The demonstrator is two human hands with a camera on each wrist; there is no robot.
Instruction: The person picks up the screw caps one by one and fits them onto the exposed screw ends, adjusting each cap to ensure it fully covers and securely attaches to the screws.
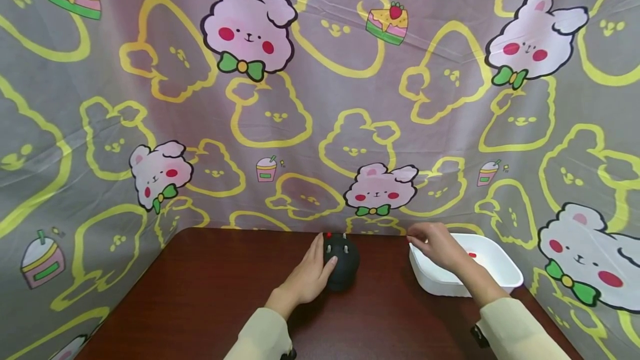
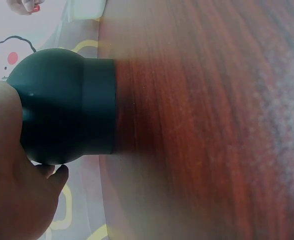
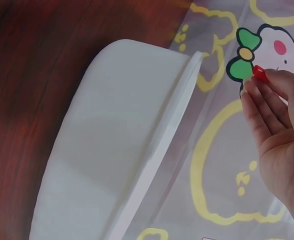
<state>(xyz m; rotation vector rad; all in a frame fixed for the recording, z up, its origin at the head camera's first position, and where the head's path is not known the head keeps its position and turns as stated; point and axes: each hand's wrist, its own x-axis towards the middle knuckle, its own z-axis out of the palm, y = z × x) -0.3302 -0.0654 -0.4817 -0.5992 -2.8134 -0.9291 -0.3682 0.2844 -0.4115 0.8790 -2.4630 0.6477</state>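
Note:
My left hand (image 1: 306,278) grips the side of a black ball-shaped object (image 1: 345,271) that stands on the table. In the left wrist view its smooth round body (image 2: 52,105) narrows into a short cylindrical base. Several small pale prongs (image 1: 346,249) stick up from its top, and one red bit (image 1: 329,235) sits among them. Over the left rim of a white basin (image 1: 440,288), my right hand (image 1: 440,246) pinches a small red piece (image 3: 259,74) between thumb and fingertips. Another red piece (image 1: 471,255) lies inside the basin, which is partly hidden by the right forearm.
The dark reddish-brown wooden table (image 1: 200,293) ends at a curtain (image 1: 310,126) printed with rabbit heads, which hangs behind and along both sides. The basin stands near the table's right edge, to the right of the black object.

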